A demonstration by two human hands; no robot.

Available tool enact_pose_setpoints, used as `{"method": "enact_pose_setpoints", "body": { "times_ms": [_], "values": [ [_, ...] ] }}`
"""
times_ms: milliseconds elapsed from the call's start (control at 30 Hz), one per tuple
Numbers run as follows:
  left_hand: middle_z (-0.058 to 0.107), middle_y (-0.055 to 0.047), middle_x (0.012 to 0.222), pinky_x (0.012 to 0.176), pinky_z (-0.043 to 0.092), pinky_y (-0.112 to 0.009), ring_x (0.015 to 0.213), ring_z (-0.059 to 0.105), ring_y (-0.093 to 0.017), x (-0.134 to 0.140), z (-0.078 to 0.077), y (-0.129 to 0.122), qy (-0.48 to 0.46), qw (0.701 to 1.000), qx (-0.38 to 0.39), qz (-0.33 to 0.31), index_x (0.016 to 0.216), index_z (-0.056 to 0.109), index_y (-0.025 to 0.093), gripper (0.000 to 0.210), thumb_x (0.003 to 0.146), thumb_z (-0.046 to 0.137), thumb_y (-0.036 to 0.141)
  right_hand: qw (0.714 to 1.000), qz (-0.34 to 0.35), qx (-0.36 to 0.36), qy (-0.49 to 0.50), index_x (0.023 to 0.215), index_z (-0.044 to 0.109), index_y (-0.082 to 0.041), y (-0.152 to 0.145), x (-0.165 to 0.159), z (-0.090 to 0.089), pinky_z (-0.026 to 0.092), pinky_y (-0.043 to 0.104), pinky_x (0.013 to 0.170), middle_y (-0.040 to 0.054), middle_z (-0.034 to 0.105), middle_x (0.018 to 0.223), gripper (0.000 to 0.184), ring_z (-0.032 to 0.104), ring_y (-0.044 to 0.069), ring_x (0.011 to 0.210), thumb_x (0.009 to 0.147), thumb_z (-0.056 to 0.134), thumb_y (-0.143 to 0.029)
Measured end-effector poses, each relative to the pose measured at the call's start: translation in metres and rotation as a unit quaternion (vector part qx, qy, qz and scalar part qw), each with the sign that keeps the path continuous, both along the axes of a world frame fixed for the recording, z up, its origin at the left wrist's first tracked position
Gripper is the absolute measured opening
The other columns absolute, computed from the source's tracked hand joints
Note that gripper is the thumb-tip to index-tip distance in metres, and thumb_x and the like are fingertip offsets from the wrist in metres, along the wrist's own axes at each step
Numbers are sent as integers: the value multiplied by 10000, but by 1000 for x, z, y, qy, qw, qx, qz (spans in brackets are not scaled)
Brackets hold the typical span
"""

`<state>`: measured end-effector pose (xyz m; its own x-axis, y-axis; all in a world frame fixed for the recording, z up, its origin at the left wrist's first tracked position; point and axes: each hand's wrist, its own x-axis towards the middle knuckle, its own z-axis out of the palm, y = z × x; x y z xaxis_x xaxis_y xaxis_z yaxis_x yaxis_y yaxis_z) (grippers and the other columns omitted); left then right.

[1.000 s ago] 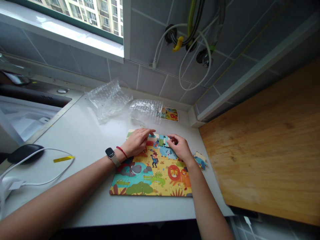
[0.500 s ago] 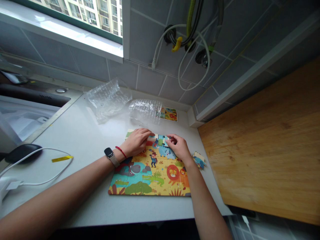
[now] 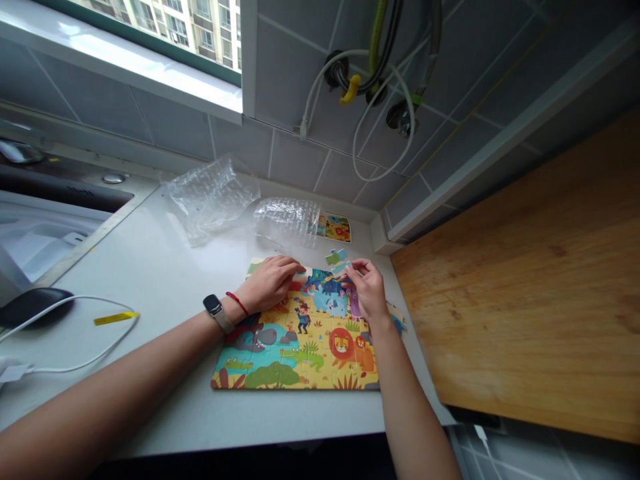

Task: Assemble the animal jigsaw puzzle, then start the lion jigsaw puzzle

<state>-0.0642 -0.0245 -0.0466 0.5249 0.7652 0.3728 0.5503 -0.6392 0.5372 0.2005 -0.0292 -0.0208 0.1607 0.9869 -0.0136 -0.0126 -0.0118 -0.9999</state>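
Note:
A jigsaw puzzle (image 3: 300, 360) with jungle animals lies on the white counter. My left hand (image 3: 270, 283), with a watch (image 3: 213, 305) and a red string bracelet (image 3: 237, 303) on its wrist, rests on the puzzle's far left part, fingers stretched out and nothing held. At the far right edge my right hand (image 3: 369, 287) pinches a light blue and green puzzle piece (image 3: 340, 268) between thumb and fingers, tilted above the board. A second blue-green piece (image 3: 336, 257) shows just behind it; whether the two are joined I cannot tell. Loose pieces (image 3: 399, 318) are partly hidden behind my right forearm.
Crumpled clear plastic wrap (image 3: 213, 197) and bubble wrap (image 3: 286, 217) lie behind the puzzle, beside a small picture card (image 3: 335, 227). On the left are a black mouse (image 3: 37, 307), a white cable (image 3: 100, 367) and a sink edge (image 3: 105, 230). A wooden board (image 3: 525, 287) stands at the right.
My right hand has lifted the blue-green piece off the puzzle's far edge and drawn it back and to the right. Dark blue picture area shows where it was. My left hand stays in place.

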Motion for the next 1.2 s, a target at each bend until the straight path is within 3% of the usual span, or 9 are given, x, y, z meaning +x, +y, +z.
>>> {"method": "enact_pose_setpoints", "body": {
  "times_ms": [100, 200, 300, 433, 500, 633, 867, 1067, 1200],
  "values": [
    [727, -97, 1169, 939, 523, -441, 1058, 659, -256, 0, 0, 0, 2, 1000, 6, 2, 1163, 688, 187, 319, 1024, 403, 150, 995, -60, 34, 73, 1074, 635, -269, 2, 12, 8, 599, 234, 603, -43, 656, 867, 521, 690, 140, 733, 652, 925, -368],
    [728, -99, 1160, 938, 527, -444, 1055, 659, -256, 0, -1, 1, 3, 1000, 9, -1, 1160, 687, 187, 313, 1017, 412, 144, 991, -94, 44, 80, 1049, 680, -264, 4, 23, 11, 571, 225, 620, -30, 672, 896, 430, 668, 125, 742, 683, 886, -354],
    [729, -99, 1160, 937, 530, -448, 1055, 661, -257, 0, -1, 1, 2, 1000, 8, -1, 1160, 686, 189, 306, 1019, 418, 150, 995, -74, 52, 45, 1094, 727, -253, 4, 26, 8, 559, 252, 674, -12, 692, 898, 379, 654, 133, 761, 759, 823, -402],
    [730, -107, 1152, 933, 534, -451, 1053, 664, -260, 1, -1, 0, -2, 1000, 6, 3, 1160, 693, 187, 312, 1021, 415, 158, 998, -12, 67, -9, 1322, 679, -264, 2, 17, 2, 551, 263, 689, -24, 686, 882, 583, 632, 124, 714, 784, 835, -426],
    [731, -109, 1149, 930, 534, -450, 1050, 664, -262, 1, 0, 0, -2, 1000, 6, 5, 1161, 696, 188, 315, 1014, 420, 153, 996, 1, 78, -36, 1243, 716, -243, 2, 11, -2, 563, 279, 731, -7, 710, 882, 556, 659, 143, 750, 743, 878, -424],
    [730, -105, 1148, 929, 532, -447, 1045, 664, -261, 1, -1, 0, 3, 1000, 3, 7, 1156, 698, 193, 307, 1009, 431, 156, 991, 12, 68, -119, 899, 789, -198, 3, 2, -12, 574, 336, 790, 71, 780, 878, 322, 708, 215, 823, 756, 850, -480],
    [725, -94, 1163, 934, 530, -447, 1056, 662, -259, 0, -3, 1, 12, 1000, 8, 5, 1155, 678, 203, 274, 1015, 445, 170, 977, 38, 62, -201, 887, 816, -197, 4, 4, -10, 574, 342, 769, 88, 809, 908, 336, 729, 248, 844, 828, 765, -524],
    [721, -106, 1164, 938, 536, -462, 1056, 657, -260, -1, -4, 1, 7, 1000, 12, 1, 1160, 678, 197, 280, 1016, 438, 177, 974, -8, 58, -217, 913, 811, -181, 10, 51, 3, 541, 328, 731, 84, 799, 889, 421, 700, 230, 797, 799, 770, -584],
    [721, -107, 1150, 930, 541, -463, 1044, 658, -260, -1, -5, 2, 2, 1000, 16, -3, 1160, 675, 198, 274, 1023, 438, 191, 953, 18, 29, -301, 793, 800, -182, 11, 70, 1, 519, 343, 719, 77, 785, 793, 404, 677, 233, 739, 771, 760, -584]
  ]
}}
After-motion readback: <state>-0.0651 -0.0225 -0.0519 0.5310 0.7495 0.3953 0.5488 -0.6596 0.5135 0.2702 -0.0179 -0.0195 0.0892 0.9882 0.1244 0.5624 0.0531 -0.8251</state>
